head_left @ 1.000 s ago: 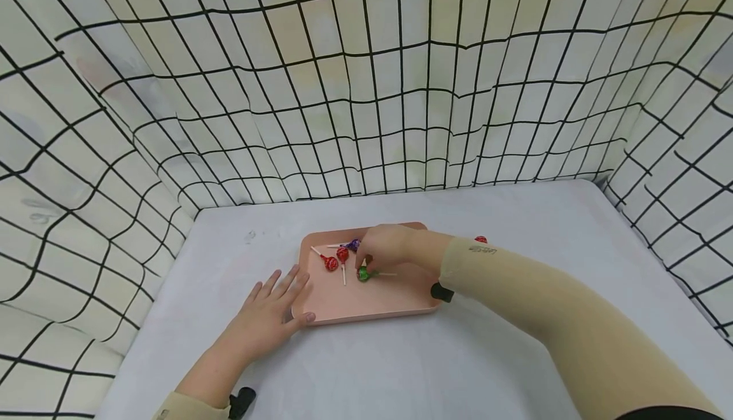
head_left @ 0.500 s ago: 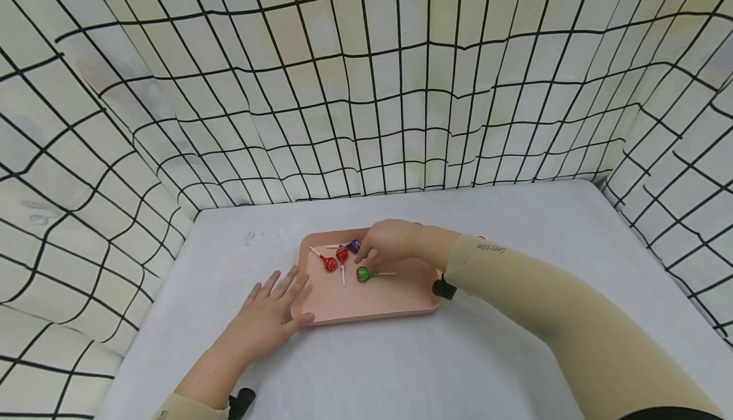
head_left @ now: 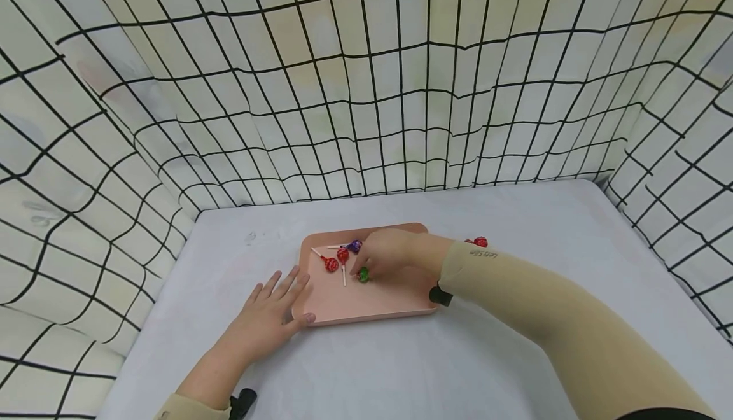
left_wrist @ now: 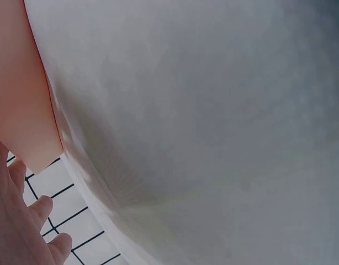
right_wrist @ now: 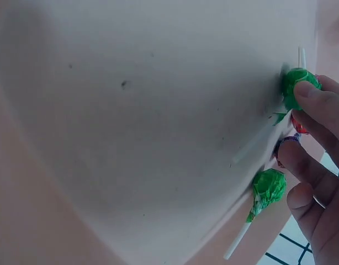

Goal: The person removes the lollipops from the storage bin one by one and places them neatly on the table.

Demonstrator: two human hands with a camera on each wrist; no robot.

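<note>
My right hand (head_left: 390,253) is over the tray, thumb and finger pinching the wrapped head of a green lollipop (right_wrist: 296,88); its white stick slants down over the tray floor in the right wrist view. That same green head (head_left: 363,274) shows below the hand in the head view. Another green lollipop (right_wrist: 269,186) lies by the lower fingers, hidden behind the hand from above. Left of the hand are a purple lollipop (head_left: 355,246) and two red lollipops (head_left: 331,265). My left hand (head_left: 266,318) lies with spread fingers at the left rim of the pink tray (head_left: 366,316).
On the white table (head_left: 401,369), beyond the right sleeve, red lollipops (head_left: 480,242) lie outside the tray, partly covered by the arm. White walls with a black grid (head_left: 401,89) enclose the table at the back and sides.
My right hand rose slightly off the green lollipop, then came down again and now covers its stick. More red shows beyond the sleeve. My left hand stays still.
</note>
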